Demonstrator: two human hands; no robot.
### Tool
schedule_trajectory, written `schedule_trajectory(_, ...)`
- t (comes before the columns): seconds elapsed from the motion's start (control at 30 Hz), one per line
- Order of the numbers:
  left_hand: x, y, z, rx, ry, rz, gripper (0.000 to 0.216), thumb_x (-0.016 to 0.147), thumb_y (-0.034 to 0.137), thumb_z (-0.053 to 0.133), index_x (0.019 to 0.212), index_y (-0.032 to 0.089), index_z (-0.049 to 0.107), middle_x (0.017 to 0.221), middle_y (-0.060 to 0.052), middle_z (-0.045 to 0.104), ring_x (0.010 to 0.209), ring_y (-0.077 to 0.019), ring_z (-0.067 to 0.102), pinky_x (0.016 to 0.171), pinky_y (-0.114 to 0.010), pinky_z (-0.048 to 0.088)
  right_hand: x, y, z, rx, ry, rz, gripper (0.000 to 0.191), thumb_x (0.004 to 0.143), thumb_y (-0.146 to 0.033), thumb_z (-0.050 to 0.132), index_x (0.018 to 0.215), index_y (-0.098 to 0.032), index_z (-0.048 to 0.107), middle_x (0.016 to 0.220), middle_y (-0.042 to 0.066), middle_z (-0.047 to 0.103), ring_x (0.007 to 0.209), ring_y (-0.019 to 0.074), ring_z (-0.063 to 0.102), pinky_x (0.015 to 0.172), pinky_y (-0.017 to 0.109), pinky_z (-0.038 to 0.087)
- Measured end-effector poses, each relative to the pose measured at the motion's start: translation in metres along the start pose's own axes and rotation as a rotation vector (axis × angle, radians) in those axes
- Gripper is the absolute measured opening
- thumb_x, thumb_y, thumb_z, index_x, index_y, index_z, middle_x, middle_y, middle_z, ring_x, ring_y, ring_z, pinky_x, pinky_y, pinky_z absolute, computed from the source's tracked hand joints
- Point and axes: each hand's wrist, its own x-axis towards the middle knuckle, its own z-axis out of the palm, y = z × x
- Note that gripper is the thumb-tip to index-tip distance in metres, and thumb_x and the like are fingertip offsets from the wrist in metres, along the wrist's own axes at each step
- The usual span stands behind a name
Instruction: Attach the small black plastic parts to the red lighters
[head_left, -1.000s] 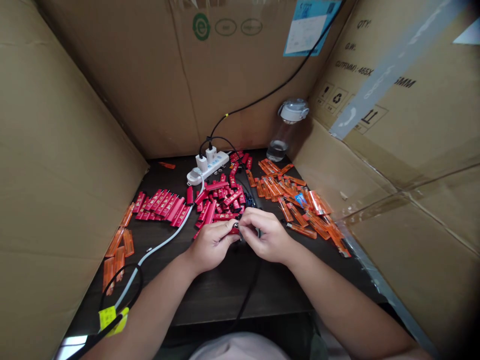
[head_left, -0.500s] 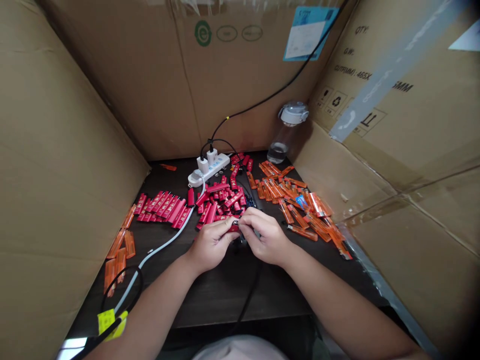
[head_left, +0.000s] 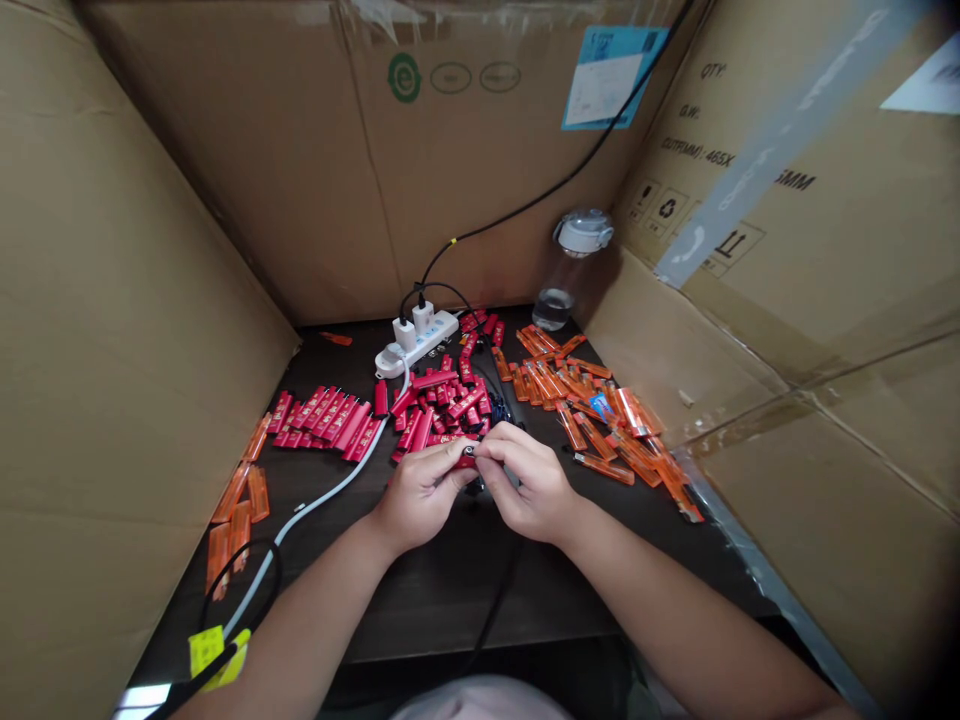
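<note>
My left hand [head_left: 421,492] and my right hand [head_left: 529,485] meet over the middle of the dark table [head_left: 450,580]. Both pinch a small red lighter [head_left: 468,460] between their fingertips, the left holding its body, the right at its metal end. Just beyond the hands lies a loose heap of red lighters [head_left: 442,400]. A neat row of red lighters [head_left: 322,418] lies to the left of it. A black cable [head_left: 495,600] runs from under my hands toward me.
Orange lighters [head_left: 592,405] are scattered at the right, and a few more orange lighters [head_left: 240,500] lie at the left edge. A white power strip [head_left: 416,342] with plugs sits at the back, a clear water bottle [head_left: 566,270] beside it. Cardboard walls [head_left: 135,300] enclose the table.
The hands have stayed together on the lighter, with only small finger shifts. The view has tilted slightly.
</note>
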Motion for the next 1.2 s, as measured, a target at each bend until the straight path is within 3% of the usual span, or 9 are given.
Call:
schedule_trajectory(0.27,-0.002,0.0,0.001,-0.006,0.038,-0.055,0.026,0.082,0.015,0.063,0.107,0.02,0.069,0.098,-0.007,0.074,0.088,-0.0181,0.071,0.082,-0.029,0.057,0.0,-0.003,-0.001,0.028,0.067,-0.014,0.02,0.082,-0.003,0.054,0.097,-0.016,0.06,0.08,0.006,0.056,0.069,0.0138,0.053,0.06,0.028,0.047)
schedule_trajectory(0.4,0.0,0.005,0.001,-0.188,0.055,-0.327,0.02,0.082,0.023,0.064,0.101,0.019,0.069,0.094,-0.006,0.074,0.086,-0.0188,0.07,0.081,-0.03,0.057,0.004,0.001,-0.008,0.032,0.142,0.065,0.013,0.083,-0.007,0.056,0.091,-0.016,0.062,0.078,0.005,0.058,0.067,0.0134,0.054,0.06,0.027,0.045)
schedule_trajectory(0.5,0.004,0.005,0.0,-0.392,0.167,-0.565,0.018,0.082,0.03,0.064,0.092,0.015,0.068,0.085,-0.006,0.073,0.08,-0.0172,0.069,0.077,-0.029,0.056,0.006,0.012,-0.013,-0.041,0.13,0.205,0.008,0.086,-0.013,0.055,0.083,-0.015,0.062,0.075,0.004,0.058,0.066,0.0137,0.054,0.06,0.028,0.044)
schedule_trajectory(0.57,0.007,0.002,-0.001,-0.504,0.308,-0.661,0.018,0.079,0.031,0.067,0.086,0.014,0.065,0.079,-0.004,0.07,0.075,-0.0142,0.066,0.073,-0.025,0.054,0.006,0.018,-0.016,-0.098,0.013,0.264,0.009,0.087,-0.016,0.055,0.081,-0.015,0.062,0.072,0.004,0.057,0.062,0.013,0.052,0.058,0.027,0.043)
schedule_trajectory(0.67,0.01,-0.004,-0.003,-0.646,0.472,-0.738,0.023,0.073,0.031,0.071,0.086,0.014,0.061,0.075,-0.002,0.066,0.071,-0.0117,0.062,0.07,-0.024,0.05,0.005,0.02,-0.017,-0.138,-0.261,0.22,0.008,0.084,-0.015,0.056,0.086,-0.015,0.063,0.078,0.005,0.059,0.068,0.0137,0.054,0.063,0.027,0.045)
schedule_trajectory(0.77,0.011,-0.007,-0.003,-0.696,0.537,-0.768,0.027,0.07,0.031,0.072,0.086,0.014,0.06,0.074,-0.001,0.065,0.07,-0.0117,0.06,0.069,-0.024,0.048,0.004,0.012,-0.019,-0.198,-0.53,0.168,0.014,0.082,-0.015,0.059,0.094,-0.016,0.066,0.091,0.007,0.06,0.083,0.0166,0.057,0.075,0.029,0.047)
schedule_trajectory(0.87,0.011,-0.008,-0.004,-0.693,0.546,-0.776,0.026,0.07,0.031,0.072,0.086,0.014,0.059,0.073,-0.001,0.064,0.071,-0.0117,0.059,0.07,-0.025,0.047,0.004,0.005,-0.02,-0.274,-0.729,0.183,0.019,0.081,-0.019,0.062,0.099,-0.02,0.068,0.096,0.006,0.059,0.085,0.0165,0.058,0.074,0.028,0.047)
schedule_trajectory(1.0,0.01,-0.008,-0.004,-0.688,0.532,-0.772,0.025,0.072,0.031,0.07,0.087,0.014,0.059,0.074,-0.001,0.064,0.072,-0.0118,0.059,0.074,-0.026,0.046,0.004,0.003,-0.018,-0.356,-0.868,0.175,0.026,0.08,-0.025,0.066,0.106,-0.024,0.069,0.099,0.006,0.058,0.087,0.0175,0.058,0.073,0.027,0.046)
schedule_trajectory(1.2,0.008,-0.009,-0.002,-0.667,0.501,-0.757,0.023,0.074,0.03,0.069,0.087,0.014,0.059,0.074,-0.001,0.064,0.072,-0.0116,0.059,0.074,-0.026,0.046,0.002,0.005,-0.012,-0.447,-0.926,0.138,0.025,0.083,-0.023,0.063,0.107,-0.021,0.069,0.094,0.007,0.059,0.083,0.0175,0.057,0.069,0.027,0.045)
